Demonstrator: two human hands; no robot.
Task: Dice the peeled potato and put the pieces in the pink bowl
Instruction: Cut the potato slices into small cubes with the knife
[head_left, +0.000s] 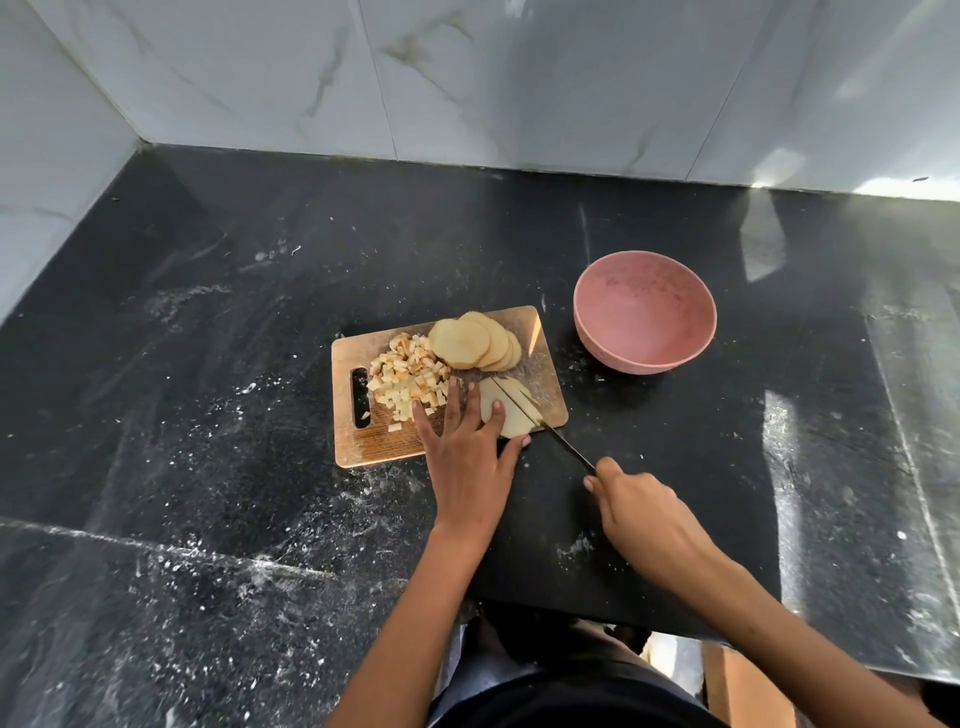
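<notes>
I'm pressing the left hand (470, 441) flat on the potato slice (506, 413) at the near right corner of the cutting board (374, 441). Fingers (498, 413) straight and spread, nothing curled, fingertips lying on the slice, thumb reaching out past the board's near edge.

Right hand (634, 506) is gripping the knife (550, 434) handle, fingers wrapped round it, over the desk (208, 364) just off the board's near right corner. Blade is running diagonally across the slice, just right of my left fingertips. Already-cut strips are lying on the far side of the blade.

Diced pieces (408, 382) are sitting in a heap on the board just beyond and left of my left fingers, a few strays nearer the little finger. Stack of uncut round slices (475, 340) is fanning out beyond the fingertips, at the board's far right, touching the dice heap.

Pink bowl (644, 312) is sitting on the desk beyond the right hand, right of the board, apart from it. I'm seeing no potato in it.

Desk is dark stone, dusted with white specks; pale marbled wall tiles (467, 78) behind.
</notes>
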